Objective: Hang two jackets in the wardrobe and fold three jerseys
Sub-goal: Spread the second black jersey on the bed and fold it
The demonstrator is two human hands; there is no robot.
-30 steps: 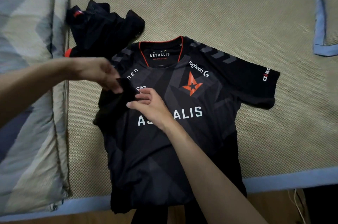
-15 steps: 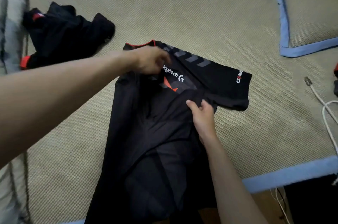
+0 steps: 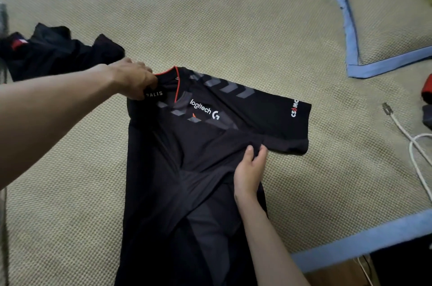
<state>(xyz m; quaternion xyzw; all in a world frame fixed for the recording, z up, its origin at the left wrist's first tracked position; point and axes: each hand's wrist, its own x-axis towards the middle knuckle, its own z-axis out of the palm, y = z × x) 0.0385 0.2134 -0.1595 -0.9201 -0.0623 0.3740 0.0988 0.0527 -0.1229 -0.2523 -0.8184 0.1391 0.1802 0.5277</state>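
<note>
Black with red trim, the jersey [image 3: 163,157] lies flat on a woven tan mat [image 3: 233,17] with a blue edge. One side of it is folded over the front. The left hand [image 3: 134,81] pinches the collar with curled fingers. The right hand [image 3: 250,169] grips the folded cloth near the sleeve. Another dark heap of clothes [image 3: 58,54] lies on the mat, up and left. A white cable [image 3: 411,145] lies at the right.

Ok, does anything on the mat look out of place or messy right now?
Yes. A white charging cable trails loose across the woven beige mat at the right, and a second black garment lies crumpled at the left, unfolded. The black short-sleeved jersey is only mid-fold.
</note>
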